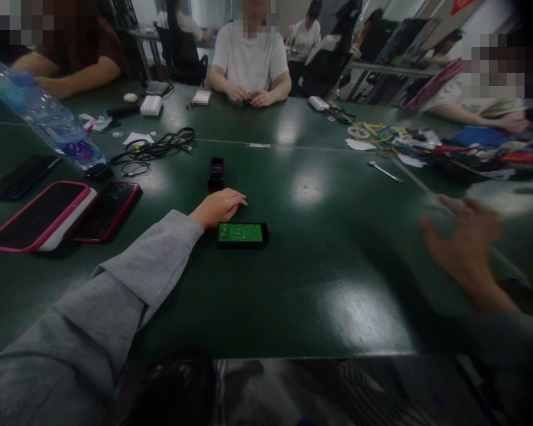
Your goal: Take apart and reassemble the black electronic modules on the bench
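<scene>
My left hand [219, 207] rests on the dark green table [311, 319], just behind a small black device [240, 235] with a green circuit board showing on its top. Its fingers point right, slightly spread, and nothing is in them. Behind that hand stands a small black holder-like object [216, 173]. Off to the right, my right hand [466, 242] is raised and blurred by motion, with thumb and fingers apart and no object visible in it.
Phones [106, 211] and a plastic bottle [57, 124] are at the left, near black cables [160, 145]. A wrench [385, 171] lies at the right before a pile of colored cables [426, 145]. People sit across the table.
</scene>
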Demonstrator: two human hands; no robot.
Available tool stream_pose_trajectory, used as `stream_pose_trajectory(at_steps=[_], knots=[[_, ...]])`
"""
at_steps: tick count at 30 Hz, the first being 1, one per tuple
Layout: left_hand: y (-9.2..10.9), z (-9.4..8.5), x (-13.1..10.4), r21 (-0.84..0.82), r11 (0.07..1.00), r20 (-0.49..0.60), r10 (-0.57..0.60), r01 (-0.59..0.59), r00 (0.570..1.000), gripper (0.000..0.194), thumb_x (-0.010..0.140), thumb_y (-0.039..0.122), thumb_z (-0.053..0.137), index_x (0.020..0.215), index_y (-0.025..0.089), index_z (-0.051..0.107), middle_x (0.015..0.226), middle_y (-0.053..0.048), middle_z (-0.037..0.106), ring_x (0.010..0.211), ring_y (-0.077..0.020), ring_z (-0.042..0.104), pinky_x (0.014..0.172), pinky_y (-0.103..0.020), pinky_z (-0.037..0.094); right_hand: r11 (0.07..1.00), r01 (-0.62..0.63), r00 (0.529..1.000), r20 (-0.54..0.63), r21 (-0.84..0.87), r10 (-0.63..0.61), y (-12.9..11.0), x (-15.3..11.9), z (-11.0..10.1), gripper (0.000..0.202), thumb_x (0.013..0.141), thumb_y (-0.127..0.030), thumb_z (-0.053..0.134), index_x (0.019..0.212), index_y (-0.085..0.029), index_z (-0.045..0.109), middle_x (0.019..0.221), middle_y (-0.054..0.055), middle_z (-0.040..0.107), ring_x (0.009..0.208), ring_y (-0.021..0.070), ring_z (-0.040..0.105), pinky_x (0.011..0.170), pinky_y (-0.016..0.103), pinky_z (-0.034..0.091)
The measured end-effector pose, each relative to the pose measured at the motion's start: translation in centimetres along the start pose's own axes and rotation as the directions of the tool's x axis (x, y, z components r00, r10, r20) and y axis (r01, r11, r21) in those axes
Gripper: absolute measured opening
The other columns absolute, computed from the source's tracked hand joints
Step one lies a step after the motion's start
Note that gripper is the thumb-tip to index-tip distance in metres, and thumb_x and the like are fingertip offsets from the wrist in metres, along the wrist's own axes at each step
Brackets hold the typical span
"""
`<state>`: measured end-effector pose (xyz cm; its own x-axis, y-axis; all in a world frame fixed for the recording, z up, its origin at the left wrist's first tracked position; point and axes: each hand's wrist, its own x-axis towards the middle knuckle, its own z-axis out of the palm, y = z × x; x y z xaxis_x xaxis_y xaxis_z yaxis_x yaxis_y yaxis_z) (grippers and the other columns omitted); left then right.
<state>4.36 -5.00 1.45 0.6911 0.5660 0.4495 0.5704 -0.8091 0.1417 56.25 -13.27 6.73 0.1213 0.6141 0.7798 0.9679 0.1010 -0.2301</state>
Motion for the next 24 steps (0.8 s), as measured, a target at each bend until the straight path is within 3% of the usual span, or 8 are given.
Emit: stream_pose_trajectory(at_steps=[2, 5, 7, 9, 11, 16, 19, 24], knots=[[0.4, -0.4, 0.0, 0.018, 1.000, -0.009, 0.017, -0.016, 1.000, 0.027, 0.093, 0.010, 0.051, 0.109, 0.018, 0.071, 0.121, -0.008, 0.072, 0.114, -0.0229, 0.066, 0.096, -0.043, 0.056, 0.988, 0.121, 0.989, 0.074, 0.091, -0.128, -3.7, 0.4, 5.1, 0.089, 0.085, -0.087, 0.040, 0.140, -0.021, 0.061, 0.137, 0.030, 0.054, 0.136, 0.0399, 0.047, 0.106, 0.064, 0.035], [1.4, -1.5, 0.0, 0.080, 0.996, -0.129, -0.028, 0.039, 0.991, 0.027, 0.090, 0.007, 0.053, 0.102, 0.022, 0.072, 0.120, -0.005, 0.073, 0.125, -0.0279, 0.059, 0.103, -0.051, 0.049, 0.960, 0.127, 0.979, 0.126, 0.248, -0.162, -12.7, -0.2, 11.7, 0.074, 0.096, -0.071, 0.037, 0.141, -0.016, 0.056, 0.139, 0.026, 0.049, 0.135, 0.0364, 0.045, 0.106, 0.059, 0.041], [1.9, -2.1, 0.0, 0.064, 0.979, -0.284, -0.170, 0.195, 0.944, 0.030, 0.090, 0.006, 0.051, 0.105, 0.023, 0.070, 0.125, -0.005, 0.070, 0.132, -0.0282, 0.053, 0.110, -0.054, 0.043, 0.924, 0.210, 0.912, 0.277, 0.320, -0.303, -18.3, -1.0, 14.0, 0.061, 0.101, -0.059, 0.036, 0.149, -0.021, 0.044, 0.148, 0.021, 0.041, 0.137, 0.0361, 0.041, 0.105, 0.062, 0.040], [1.4, -2.2, -0.2, 0.008, 0.935, -0.436, -0.315, 0.354, 0.843, 0.030, 0.095, 0.012, 0.047, 0.116, 0.023, 0.066, 0.136, -0.008, 0.063, 0.137, -0.0281, 0.048, 0.114, -0.054, 0.039, 0.867, 0.340, 0.803, 0.367, 0.365, -0.470, -21.9, -1.5, 14.6, 0.055, 0.102, -0.048, 0.042, 0.153, -0.027, 0.036, 0.157, 0.016, 0.031, 0.142, 0.0367, 0.034, 0.109, 0.063, 0.035], [0.0, -1.7, -0.5, -0.059, 0.893, -0.539, -0.405, 0.447, 0.738, 0.033, 0.101, 0.024, 0.042, 0.130, 0.021, 0.057, 0.145, -0.011, 0.055, 0.140, -0.0274, 0.045, 0.118, -0.054, 0.036, 0.835, 0.396, 0.752, 0.387, 0.381, -0.533, -23.2, -1.7, 14.3, 0.055, 0.102, -0.042, 0.045, 0.153, -0.029, 0.034, 0.159, 0.014, 0.028, 0.143, 0.0369, 0.032, 0.111, 0.062, 0.033], [-4.7, 1.2, -1.6, -0.215, 0.821, -0.522, -0.554, 0.529, 0.648, 0.044, 0.107, 0.044, 0.027, 0.140, 0.024, 0.048, 0.145, -0.014, 0.054, 0.142, -0.0234, 0.046, 0.118, -0.049, 0.038, 0.900, 0.249, 0.863, 0.339, 0.358, -0.374, -22.0, -1.3, 14.0, 0.053, 0.102, -0.042, 0.042, 0.153, -0.031, 0.034, 0.151, 0.013, 0.036, 0.136, 0.0362, 0.040, 0.109, 0.063, 0.036], [-4.8, 1.7, -1.5, -0.265, 0.807, -0.392, -0.591, 0.528, 0.705, 0.048, 0.106, 0.051, 0.031, 0.140, 0.024, 0.051, 0.146, -0.016, 0.054, 0.143, -0.0267, 0.046, 0.117, -0.054, 0.038, 0.897, 0.246, 0.857, 0.349, 0.367, -0.378, -21.9, -1.2, 14.2, 0.051, 0.102, -0.040, 0.042, 0.152, -0.030, 0.035, 0.150, 0.014, 0.036, 0.135, 0.0352, 0.040, 0.109, 0.062, 0.037], [-0.4, -0.5, -0.3, -0.318, 0.881, -0.050, -0.386, 0.352, 0.921, 0.061, 0.103, 0.057, 0.039, 0.153, 0.023, 0.038, 0.159, -0.016, 0.041, 0.149, -0.0290, 0.039, 0.118, -0.053, 0.039, 0.895, 0.246, 0.848, 0.364, 0.373, -0.385, -22.2, -1.3, 14.2, 0.055, 0.104, -0.045, 0.038, 0.156, -0.031, 0.029, 0.152, 0.013, 0.033, 0.135, 0.0347, 0.040, 0.109, 0.061, 0.037]])
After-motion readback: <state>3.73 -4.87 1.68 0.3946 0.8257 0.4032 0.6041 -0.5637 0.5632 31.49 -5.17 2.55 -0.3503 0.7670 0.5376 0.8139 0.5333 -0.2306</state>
